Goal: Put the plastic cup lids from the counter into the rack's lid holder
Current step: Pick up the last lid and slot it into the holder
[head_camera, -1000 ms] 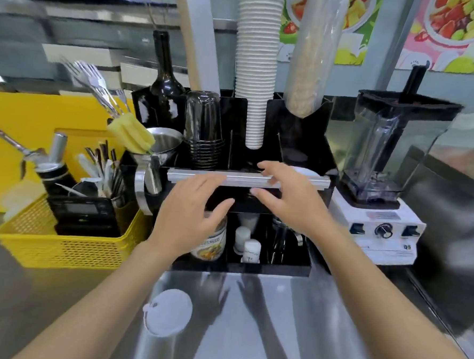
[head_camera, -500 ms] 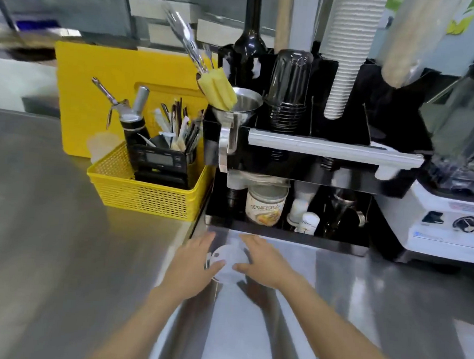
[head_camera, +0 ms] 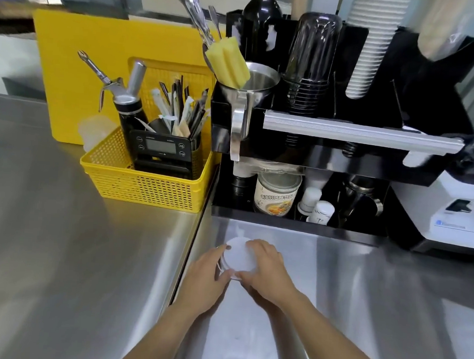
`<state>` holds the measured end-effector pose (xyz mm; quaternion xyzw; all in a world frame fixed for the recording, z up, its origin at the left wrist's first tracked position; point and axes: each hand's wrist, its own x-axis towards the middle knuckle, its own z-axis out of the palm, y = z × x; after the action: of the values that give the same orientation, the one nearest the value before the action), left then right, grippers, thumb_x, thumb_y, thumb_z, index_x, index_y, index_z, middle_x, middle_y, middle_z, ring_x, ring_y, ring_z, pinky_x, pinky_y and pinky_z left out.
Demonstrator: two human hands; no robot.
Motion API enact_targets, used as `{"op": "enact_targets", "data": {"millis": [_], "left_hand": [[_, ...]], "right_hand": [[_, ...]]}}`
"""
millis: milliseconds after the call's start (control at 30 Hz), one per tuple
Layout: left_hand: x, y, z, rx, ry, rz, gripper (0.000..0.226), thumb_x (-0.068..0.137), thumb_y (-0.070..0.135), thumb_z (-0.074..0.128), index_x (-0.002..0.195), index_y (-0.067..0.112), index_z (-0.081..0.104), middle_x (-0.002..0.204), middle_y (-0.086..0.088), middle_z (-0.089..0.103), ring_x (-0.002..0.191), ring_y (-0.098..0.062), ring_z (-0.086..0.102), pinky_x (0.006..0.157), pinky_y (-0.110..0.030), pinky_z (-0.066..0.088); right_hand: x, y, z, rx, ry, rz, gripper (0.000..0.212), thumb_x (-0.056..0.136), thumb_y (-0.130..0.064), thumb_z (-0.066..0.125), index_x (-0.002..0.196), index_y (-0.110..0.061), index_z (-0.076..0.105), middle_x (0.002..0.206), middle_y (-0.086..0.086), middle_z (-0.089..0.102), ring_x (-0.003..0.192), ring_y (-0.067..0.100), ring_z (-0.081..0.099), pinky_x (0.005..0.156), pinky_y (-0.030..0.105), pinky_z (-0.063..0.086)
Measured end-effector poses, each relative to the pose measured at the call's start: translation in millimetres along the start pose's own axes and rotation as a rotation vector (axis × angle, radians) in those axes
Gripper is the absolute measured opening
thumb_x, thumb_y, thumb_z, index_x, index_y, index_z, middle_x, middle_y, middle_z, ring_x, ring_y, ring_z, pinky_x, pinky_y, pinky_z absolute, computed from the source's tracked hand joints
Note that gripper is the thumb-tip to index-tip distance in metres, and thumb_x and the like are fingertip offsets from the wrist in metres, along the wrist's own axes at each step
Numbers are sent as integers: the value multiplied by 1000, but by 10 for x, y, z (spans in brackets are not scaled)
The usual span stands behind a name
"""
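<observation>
Both hands now closer round white lid (head_camera: 238, 258), its right edge hidden under right hand (head_camera: 266, 272).

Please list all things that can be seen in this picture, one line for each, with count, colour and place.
plastic cup lids: small stack, count unclear, white, on counter between both hands
counter: one, steel
rack: one, black, behind the lids
yellow basket: one, left of rack
scale: one, black, in basket
sponge: one, yellow, in the steel funnel
funnel: one, steel, rack's left end
paper cups: one stack, white, in rack
can: one, rack's lower shelf
left hand: left of lids
right hand: right of lids
</observation>
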<state>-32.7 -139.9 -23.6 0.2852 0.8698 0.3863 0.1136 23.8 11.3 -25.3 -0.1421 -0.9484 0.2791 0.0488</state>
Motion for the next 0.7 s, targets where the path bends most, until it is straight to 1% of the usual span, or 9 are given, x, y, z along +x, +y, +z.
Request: {"op": "enact_targets", "data": {"millis": [67,133,200,300,367,433,500,633,700], "left_hand": [[12,111,-39,-37,54,19,48,85,26,62,129,29,45,126,8,57,100,0,46,84,-11,32],[64,287,-96,-45,113,75,48,85,26,62,130,28,45,124,11,56,106,-3,47,88,-16,32],[127,525,-185,-14,155,155,49,85,29,61,131,28,44,120,18,52,108,2,42,87,-15,30],[224,927,-347,-25,198,261,51,84,32,61,132,31,43,117,35,38,110,9,34,92,-16,29],[282,1196,-442,-64,203,354,51,83,32,62,131,31,44,119,40,33,114,12,33,96,-18,30],[342,1465,-514,-72,217,451,53,83,33,62,132,29,43,122,37,35,117,15,30,99,-17,32],[413,1738,-566,-69,254,537,54,83,32,62,133,26,43,125,32,36,119,15,30,101,-10,28],[621,2322,-602,-83,265,627,50,83,26,65,129,23,48,124,21,47,118,3,40,99,-8,24],[743,2597,-575,-80,252,662,48,83,26,64,129,22,49,122,20,48,117,-1,42,95,-8,24]], "right_hand": [[-21,-38,-129,68,59,-30,65,74,-39,68,129,-17,42,137,5,40,124,22,31,102,28,21],[-41,-92,-336,99,130,-67,63,74,-38,69,127,-15,44,135,6,40,123,21,31,102,27,21],[-65,-152,-611,74,212,-125,61,73,-37,70,124,-12,48,132,8,42,121,23,35,101,27,23],[-116,-227,-1107,2,331,-191,60,72,-34,72,121,-7,52,128,12,46,119,26,40,100,31,27],[-163,-268,-1455,-42,389,-227,61,70,-34,74,119,-5,53,125,15,49,117,29,43,99,37,33],[-209,-290,-1794,-70,435,-250,61,69,-37,73,117,-4,54,122,16,51,115,30,45,98,42,36],[-246,-296,-2116,-67,478,-262,62,67,-39,70,115,-3,55,118,17,54,111,32,47,96,43,38],[-272,-205,-2699,-88,562,-299,60,68,-43,63,113,-4,55,110,14,55,105,26,47,91,34,37],[-264,-97,-2966,-95,562,-292,58,69,-36,69,115,-5,54,112,14,54,107,27,45,92,33,34]]}}
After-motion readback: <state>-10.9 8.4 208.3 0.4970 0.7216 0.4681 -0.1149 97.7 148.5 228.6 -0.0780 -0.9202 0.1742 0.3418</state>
